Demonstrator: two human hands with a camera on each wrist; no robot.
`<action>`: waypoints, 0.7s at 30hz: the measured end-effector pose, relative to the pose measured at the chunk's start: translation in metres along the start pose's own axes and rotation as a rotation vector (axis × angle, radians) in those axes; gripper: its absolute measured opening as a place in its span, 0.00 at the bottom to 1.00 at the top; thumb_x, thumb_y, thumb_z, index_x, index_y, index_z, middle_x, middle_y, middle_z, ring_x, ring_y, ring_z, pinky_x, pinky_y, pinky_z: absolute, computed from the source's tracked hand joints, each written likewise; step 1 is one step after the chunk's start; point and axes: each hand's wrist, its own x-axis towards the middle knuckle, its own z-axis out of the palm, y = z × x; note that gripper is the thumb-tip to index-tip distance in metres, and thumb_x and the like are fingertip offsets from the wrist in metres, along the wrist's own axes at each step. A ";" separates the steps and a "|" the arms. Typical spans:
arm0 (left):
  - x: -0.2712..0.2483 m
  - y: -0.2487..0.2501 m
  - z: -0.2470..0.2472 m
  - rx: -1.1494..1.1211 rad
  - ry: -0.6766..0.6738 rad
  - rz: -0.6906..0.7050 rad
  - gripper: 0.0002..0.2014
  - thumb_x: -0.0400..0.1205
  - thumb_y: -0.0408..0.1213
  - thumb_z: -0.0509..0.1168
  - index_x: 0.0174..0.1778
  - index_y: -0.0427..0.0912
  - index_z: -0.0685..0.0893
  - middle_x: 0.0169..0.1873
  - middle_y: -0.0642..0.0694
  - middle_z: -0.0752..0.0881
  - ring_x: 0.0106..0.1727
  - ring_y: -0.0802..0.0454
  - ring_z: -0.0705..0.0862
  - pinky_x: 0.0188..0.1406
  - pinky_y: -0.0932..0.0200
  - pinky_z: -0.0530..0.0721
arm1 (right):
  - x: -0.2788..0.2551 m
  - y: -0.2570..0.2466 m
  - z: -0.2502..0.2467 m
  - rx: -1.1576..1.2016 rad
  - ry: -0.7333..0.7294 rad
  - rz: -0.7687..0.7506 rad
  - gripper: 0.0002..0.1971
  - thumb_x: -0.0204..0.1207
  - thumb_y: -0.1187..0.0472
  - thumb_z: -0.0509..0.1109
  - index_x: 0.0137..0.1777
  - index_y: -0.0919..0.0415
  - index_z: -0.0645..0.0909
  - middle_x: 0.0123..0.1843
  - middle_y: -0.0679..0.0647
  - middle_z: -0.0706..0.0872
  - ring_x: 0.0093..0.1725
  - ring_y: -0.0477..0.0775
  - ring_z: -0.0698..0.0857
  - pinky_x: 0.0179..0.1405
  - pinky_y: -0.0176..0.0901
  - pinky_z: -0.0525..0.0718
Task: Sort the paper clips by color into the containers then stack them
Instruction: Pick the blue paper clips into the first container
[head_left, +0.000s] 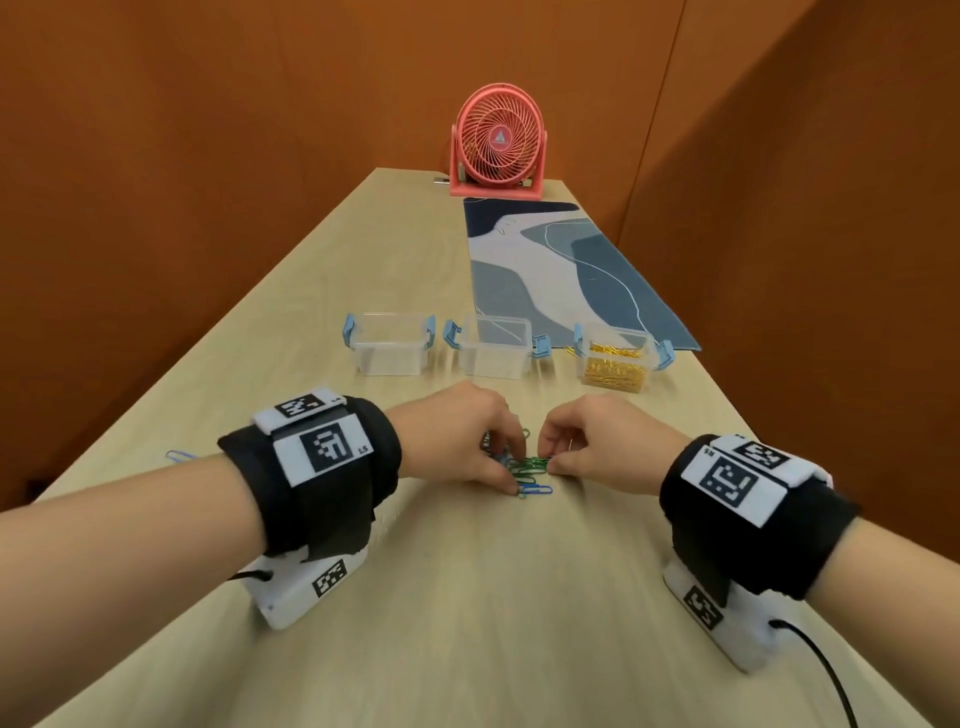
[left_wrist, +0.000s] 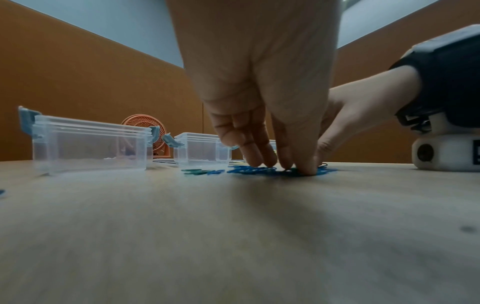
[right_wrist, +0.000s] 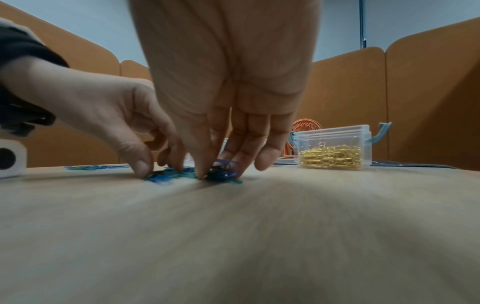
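A small pile of green and blue paper clips (head_left: 531, 465) (left_wrist: 249, 169) (right_wrist: 168, 175) lies on the wooden table in front of three clear containers with blue latches. The left container (head_left: 389, 345) (left_wrist: 88, 142) and the middle container (head_left: 496, 349) (left_wrist: 202, 149) look empty. The right container (head_left: 615, 364) (right_wrist: 332, 147) holds gold clips. My left hand (head_left: 506, 467) (left_wrist: 296, 167) has thumb and curled fingers down on the pile's left side, pinching clips. My right hand (head_left: 545, 460) (right_wrist: 215, 170) pinches clips at the pile's right side, a blue one raised between its fingers.
A pink desk fan (head_left: 498, 145) stands at the table's far end. A blue and white mat (head_left: 561, 270) lies behind the right containers. One stray blue clip (head_left: 179, 456) rests near the left table edge. Orange partition walls enclose the table.
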 end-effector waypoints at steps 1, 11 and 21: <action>-0.001 -0.001 0.000 -0.016 0.009 -0.007 0.11 0.74 0.46 0.72 0.50 0.47 0.88 0.36 0.56 0.78 0.35 0.65 0.74 0.33 0.79 0.67 | 0.000 0.001 0.000 -0.002 0.011 -0.005 0.06 0.74 0.65 0.71 0.49 0.57 0.86 0.42 0.50 0.85 0.33 0.37 0.77 0.32 0.23 0.69; 0.001 -0.005 0.004 -0.051 0.106 -0.081 0.09 0.81 0.36 0.60 0.51 0.44 0.85 0.44 0.50 0.84 0.41 0.56 0.76 0.44 0.65 0.74 | -0.003 0.001 0.001 0.063 0.164 0.012 0.13 0.77 0.70 0.62 0.55 0.59 0.85 0.42 0.50 0.84 0.43 0.46 0.79 0.34 0.24 0.72; 0.017 -0.001 0.005 -0.072 0.019 -0.071 0.07 0.78 0.38 0.67 0.48 0.43 0.88 0.39 0.51 0.83 0.36 0.60 0.76 0.35 0.69 0.72 | -0.005 0.001 0.002 0.225 0.137 0.072 0.13 0.77 0.70 0.62 0.52 0.56 0.85 0.34 0.47 0.85 0.37 0.44 0.83 0.37 0.29 0.78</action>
